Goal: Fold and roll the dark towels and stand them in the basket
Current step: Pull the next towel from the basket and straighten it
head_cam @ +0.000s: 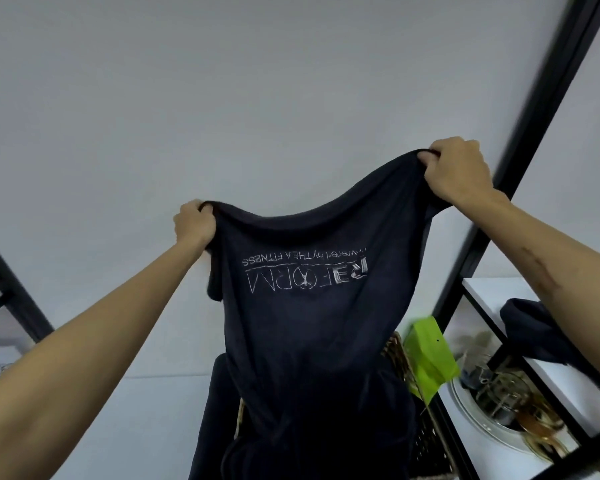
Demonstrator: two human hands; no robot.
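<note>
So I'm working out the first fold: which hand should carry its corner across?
Probably the right hand: it grips its corner of the dark towel higher, so it can swing down to the left hand, which holds the lower corner steady.

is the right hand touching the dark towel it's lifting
Touching. The head view shows the right hand with its fingers curled round the upper corner of the dark towel, bunching the cloth.
</note>
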